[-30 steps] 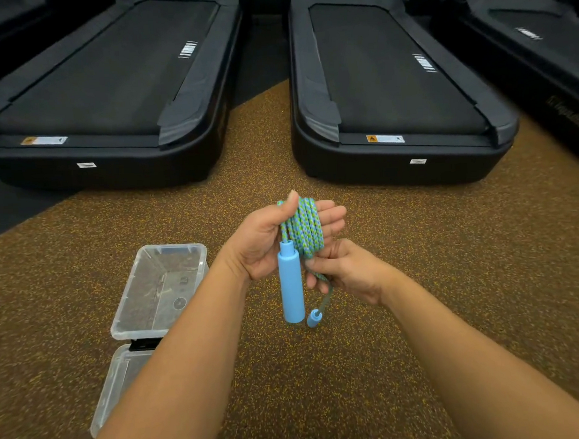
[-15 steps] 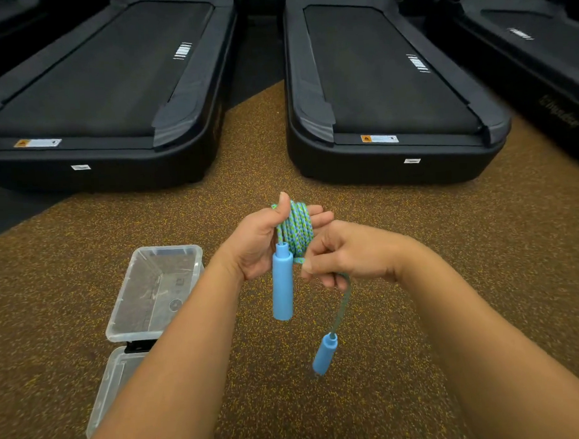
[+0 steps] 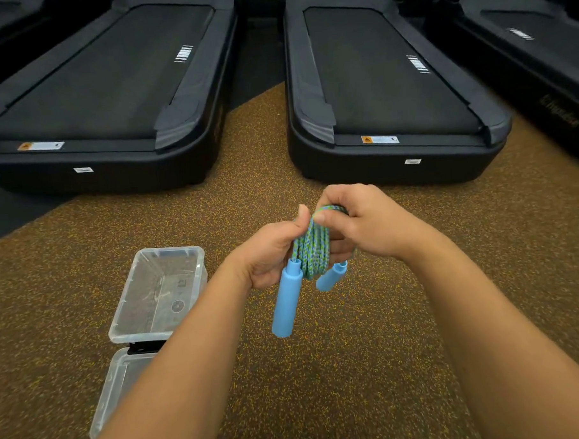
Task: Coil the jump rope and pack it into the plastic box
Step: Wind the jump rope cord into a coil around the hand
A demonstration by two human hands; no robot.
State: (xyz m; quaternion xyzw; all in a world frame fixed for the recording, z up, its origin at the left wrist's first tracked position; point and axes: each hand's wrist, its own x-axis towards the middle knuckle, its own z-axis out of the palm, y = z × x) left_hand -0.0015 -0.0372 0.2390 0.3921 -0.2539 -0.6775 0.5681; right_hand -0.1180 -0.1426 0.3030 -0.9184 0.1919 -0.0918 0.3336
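The green-and-blue jump rope is wound in several loops around the fingers of my left hand, which grips the coil. One blue handle hangs straight down from that hand. The second blue handle dangles short just right of the coil. My right hand is over the top of the coil, fingers pinching the rope's last turn. The clear plastic box lies open on the floor to the lower left, nothing in it, its lid hinged toward me.
Speckled brown rubber flooring lies under my hands. Two black treadmills stand side by side ahead, and a third is at the far right. A dark floor strip is at the far left.
My right hand has moved up from below the coil to its top, carrying the rope's loose end around. The second handle, which hung low, is now pulled up beside the coil.
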